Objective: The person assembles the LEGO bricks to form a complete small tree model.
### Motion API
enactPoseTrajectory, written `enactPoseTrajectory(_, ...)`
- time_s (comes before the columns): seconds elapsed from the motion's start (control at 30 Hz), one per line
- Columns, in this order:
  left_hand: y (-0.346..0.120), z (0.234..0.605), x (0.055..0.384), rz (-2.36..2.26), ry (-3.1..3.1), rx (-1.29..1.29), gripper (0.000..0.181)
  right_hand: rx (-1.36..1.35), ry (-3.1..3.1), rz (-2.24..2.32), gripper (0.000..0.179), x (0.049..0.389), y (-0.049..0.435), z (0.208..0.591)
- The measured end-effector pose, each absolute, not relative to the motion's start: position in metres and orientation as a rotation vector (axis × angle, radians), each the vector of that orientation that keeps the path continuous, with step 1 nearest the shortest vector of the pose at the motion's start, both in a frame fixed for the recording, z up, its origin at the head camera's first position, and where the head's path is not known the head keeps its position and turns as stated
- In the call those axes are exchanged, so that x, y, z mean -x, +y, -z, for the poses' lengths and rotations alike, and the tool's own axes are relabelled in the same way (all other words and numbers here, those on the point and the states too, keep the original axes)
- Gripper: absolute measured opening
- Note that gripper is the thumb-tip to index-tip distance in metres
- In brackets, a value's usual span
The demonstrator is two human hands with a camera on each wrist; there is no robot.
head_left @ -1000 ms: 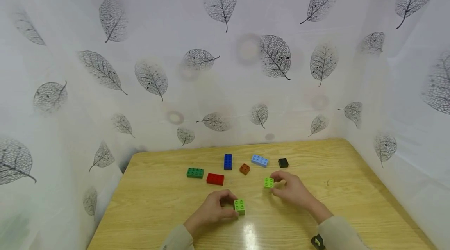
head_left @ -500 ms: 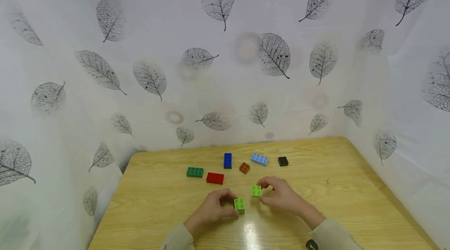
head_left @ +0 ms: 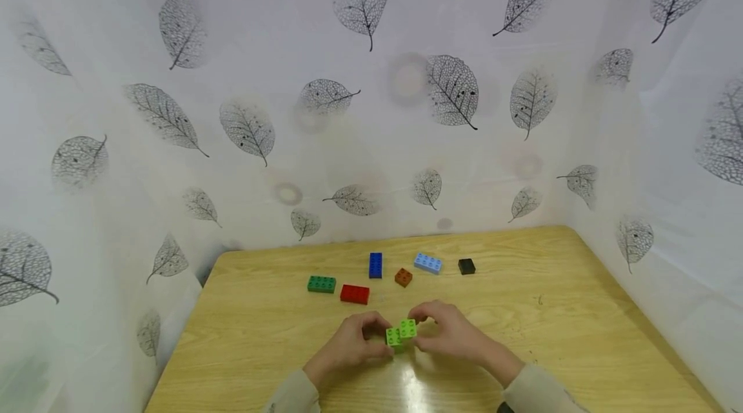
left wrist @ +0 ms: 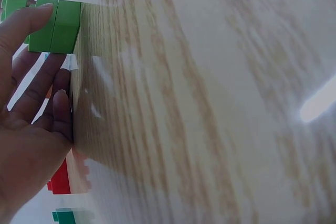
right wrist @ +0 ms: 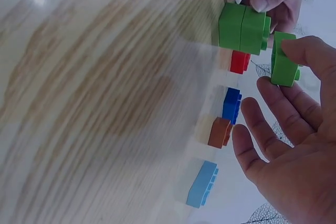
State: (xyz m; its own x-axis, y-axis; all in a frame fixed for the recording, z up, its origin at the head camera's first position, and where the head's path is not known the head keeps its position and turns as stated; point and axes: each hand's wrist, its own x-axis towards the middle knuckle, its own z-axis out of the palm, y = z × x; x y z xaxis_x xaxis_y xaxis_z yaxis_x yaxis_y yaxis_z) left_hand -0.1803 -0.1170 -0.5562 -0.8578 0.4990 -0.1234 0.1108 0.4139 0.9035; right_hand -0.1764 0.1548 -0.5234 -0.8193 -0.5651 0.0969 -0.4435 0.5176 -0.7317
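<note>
My left hand [head_left: 351, 343] pinches a stack of two lime-green 2x2 toy building bricks [head_left: 393, 338] between thumb and fingers, standing on the wooden table. Between the thumb and fingers of my right hand [head_left: 455, 337] is another lime-green 2x2 brick [head_left: 408, 328]. It overlaps the stack's far right corner in the head view. In the right wrist view, this held brick [right wrist: 284, 64] is slightly tilted and sits just off the studs of the stack [right wrist: 242, 30], with a small gap. The left wrist view shows the stack [left wrist: 55, 27] with its base at the tabletop.
Behind the hands lie a green brick [head_left: 322, 284], a red brick [head_left: 355, 294], a dark blue brick [head_left: 375, 265], a small brown brick [head_left: 403, 277], a light blue brick [head_left: 427, 263] and a black brick [head_left: 467, 266]. A leaf-print curtain [head_left: 383, 142] surrounds the table [head_left: 580, 335].
My right hand has carried its lime-green brick leftward and nearer to me, from apart on the right to the stack. The left hand and its stack have stayed in place.
</note>
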Motion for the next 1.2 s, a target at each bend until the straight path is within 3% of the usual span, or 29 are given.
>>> enactPoseTrajectory(1.2, -0.118, 0.561, 0.18, -1.448, 2.316, -0.559, 0.027, 0.994, 2.577, 1.212, 0.033, 0.174, 0.139, 0.529)
